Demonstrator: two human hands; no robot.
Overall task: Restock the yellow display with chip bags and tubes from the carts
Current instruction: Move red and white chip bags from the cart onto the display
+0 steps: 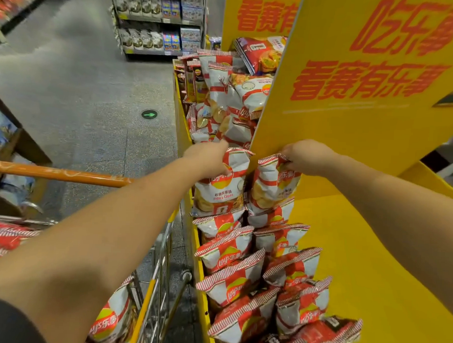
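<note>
The yellow display (350, 265) rises ahead of you and to your right: smooth matte board, a tall divider panel (350, 119) printed with red characters standing on edge and splitting the bin into two sides. Along its left trough the chip bags (233, 251) lie overlapped like shingles, running away from you, their crimped red-striped tops pointing up and toward the panel.

Your cart (154, 284) sits low on your left, bare wire and an orange handle (61, 174), with more bags (112, 318) in it.

Both arms are stretched to the far end of that row, just where the panel's lower edge meets the stock. Your left hand (208, 160) grips the top of a white fish-and-chips bag (219, 189), upright with its long axis vertical, left of the panel edge. Your right hand (305, 156) pinches the crimped top of a second bag (273, 185), just right of that edge and leaning slightly. The two bags hang side by side, nearly touching.

I judge both should drop straight down onto the bags beneath them. The film is glossy, puffed and slippery, so expect them to slide forward unless seated behind the bag in front.
</note>
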